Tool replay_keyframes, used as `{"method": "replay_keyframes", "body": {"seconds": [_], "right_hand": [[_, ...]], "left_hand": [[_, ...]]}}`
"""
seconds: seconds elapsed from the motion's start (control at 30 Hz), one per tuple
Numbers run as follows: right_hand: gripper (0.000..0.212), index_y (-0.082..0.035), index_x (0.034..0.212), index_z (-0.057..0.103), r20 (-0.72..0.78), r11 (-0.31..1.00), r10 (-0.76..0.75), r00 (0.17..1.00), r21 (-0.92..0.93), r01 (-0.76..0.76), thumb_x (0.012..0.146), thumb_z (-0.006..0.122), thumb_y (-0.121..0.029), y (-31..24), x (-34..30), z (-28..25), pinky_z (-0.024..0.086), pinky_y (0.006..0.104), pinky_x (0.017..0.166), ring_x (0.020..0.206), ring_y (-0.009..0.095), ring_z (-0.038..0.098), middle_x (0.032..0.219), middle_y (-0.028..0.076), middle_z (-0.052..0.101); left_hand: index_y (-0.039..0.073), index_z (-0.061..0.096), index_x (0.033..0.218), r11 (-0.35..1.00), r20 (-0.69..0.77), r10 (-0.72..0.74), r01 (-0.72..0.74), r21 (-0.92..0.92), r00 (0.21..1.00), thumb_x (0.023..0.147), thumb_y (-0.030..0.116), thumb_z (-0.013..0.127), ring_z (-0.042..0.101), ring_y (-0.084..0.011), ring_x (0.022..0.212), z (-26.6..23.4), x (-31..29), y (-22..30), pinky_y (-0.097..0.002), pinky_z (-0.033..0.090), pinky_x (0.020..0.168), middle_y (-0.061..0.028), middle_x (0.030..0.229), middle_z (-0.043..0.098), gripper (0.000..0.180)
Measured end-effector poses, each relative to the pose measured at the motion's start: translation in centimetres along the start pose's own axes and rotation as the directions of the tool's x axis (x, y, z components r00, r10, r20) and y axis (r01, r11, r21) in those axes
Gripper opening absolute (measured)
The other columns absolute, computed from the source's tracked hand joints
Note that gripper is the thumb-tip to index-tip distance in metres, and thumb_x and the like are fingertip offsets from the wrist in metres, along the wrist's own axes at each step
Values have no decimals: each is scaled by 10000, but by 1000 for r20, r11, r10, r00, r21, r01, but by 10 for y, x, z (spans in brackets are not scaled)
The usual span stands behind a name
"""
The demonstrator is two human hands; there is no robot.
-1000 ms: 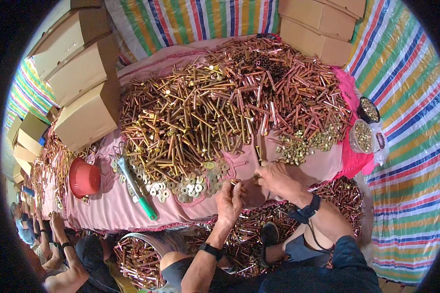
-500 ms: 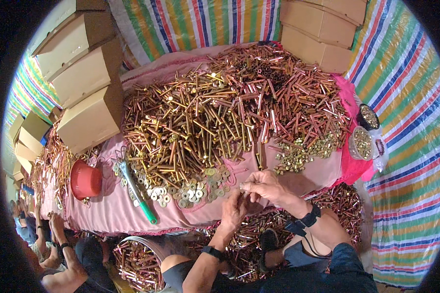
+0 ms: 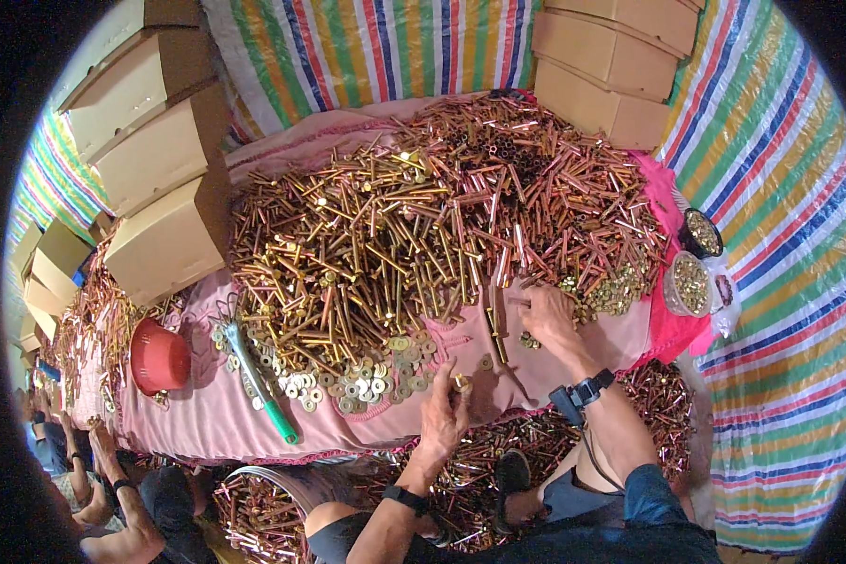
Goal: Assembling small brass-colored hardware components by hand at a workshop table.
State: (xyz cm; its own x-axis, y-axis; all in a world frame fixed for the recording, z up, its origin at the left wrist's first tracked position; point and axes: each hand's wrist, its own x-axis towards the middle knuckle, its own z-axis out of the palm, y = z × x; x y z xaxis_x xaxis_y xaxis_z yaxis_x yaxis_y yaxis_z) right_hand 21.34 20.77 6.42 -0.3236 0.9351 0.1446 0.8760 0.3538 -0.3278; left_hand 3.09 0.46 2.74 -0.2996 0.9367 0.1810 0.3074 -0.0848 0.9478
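Note:
In front of me my left hand (image 3: 445,415) is raised over the cloth's near edge. Its thumb and fingers pinch a small gold-coloured piece that looks like a nut (image 3: 460,381). My right hand (image 3: 549,318) is low over the cloth, left of a spread of small brass nuts (image 3: 616,291). Its fingers are partly curled, with thumb and forefinger apart, and I see nothing held in them. Between the hands lie a long bolt (image 3: 498,338) and a single washer (image 3: 485,361). More loose washers (image 3: 376,378) lie beside a heap of long gold bolts (image 3: 348,254).
Copper-coloured metal tubes (image 3: 583,179) fill the heap's right side. A red bowl (image 3: 160,357) and a green-handled tool (image 3: 274,414) lie left. Cardboard boxes (image 3: 164,235) are stacked behind. A clear tub of nuts (image 3: 688,285) stands right. Another person's hand (image 3: 103,440) works far left.
My hands have parted. The right one moved up and right from the left hand toward the nuts; the left stayed near, lowered slightly. A bolt and washer now show between them.

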Motion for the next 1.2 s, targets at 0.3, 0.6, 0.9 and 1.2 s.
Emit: {"method": "replay_keyframes", "body": {"seconds": [0.3, 0.6, 0.9, 1.2], "right_hand": [[261, 20, 1131, 648, 92, 583, 12, 996, 808, -82, 922, 713, -122, -42, -16, -22, 557, 338, 625, 759, 183, 686, 913, 89, 691], [182, -31, 1084, 664, 339, 313, -233, 911, 913, -260, 926, 738, -81, -90, -71, -21, 535, 226, 646, 756, 98, 661, 906, 60, 709], [336, -11, 1228, 632, 236, 413, -112, 965, 895, -171, 916, 746, -66, -85, -68, -11, 560, 274, 793, 913, 132, 692, 974, 70, 732], [636, -73, 1499, 462, -68, 599, -270, 961, 769, 223, 913, 706, -29, -108, -71, -28, 597, 351, 881, 1038, 236, 725, 1212, 175, 715]], "left_hand": [[32, 650, 1226, 989, 38, 68, -72, 130, 997, 1057, 174, 572, 691, -297, 919, -8, 0, -6, -390, 539, 843, -153, 995, 699, 234], [4, 649, 1170, 991, -14, 121, -120, 52, 993, 1021, 123, 611, 673, -410, 901, -1, 7, -4, -448, 536, 784, -209, 1015, 676, 194], [19, 652, 1155, 995, -8, 69, -69, 78, 998, 1015, 123, 622, 691, -406, 844, -2, 3, -8, -442, 534, 722, -219, 950, 683, 177], [18, 648, 1155, 994, -20, 107, -107, 12, 994, 990, 67, 633, 680, -402, 806, -2, 1, -6, -417, 523, 697, -219, 925, 664, 172]]}}
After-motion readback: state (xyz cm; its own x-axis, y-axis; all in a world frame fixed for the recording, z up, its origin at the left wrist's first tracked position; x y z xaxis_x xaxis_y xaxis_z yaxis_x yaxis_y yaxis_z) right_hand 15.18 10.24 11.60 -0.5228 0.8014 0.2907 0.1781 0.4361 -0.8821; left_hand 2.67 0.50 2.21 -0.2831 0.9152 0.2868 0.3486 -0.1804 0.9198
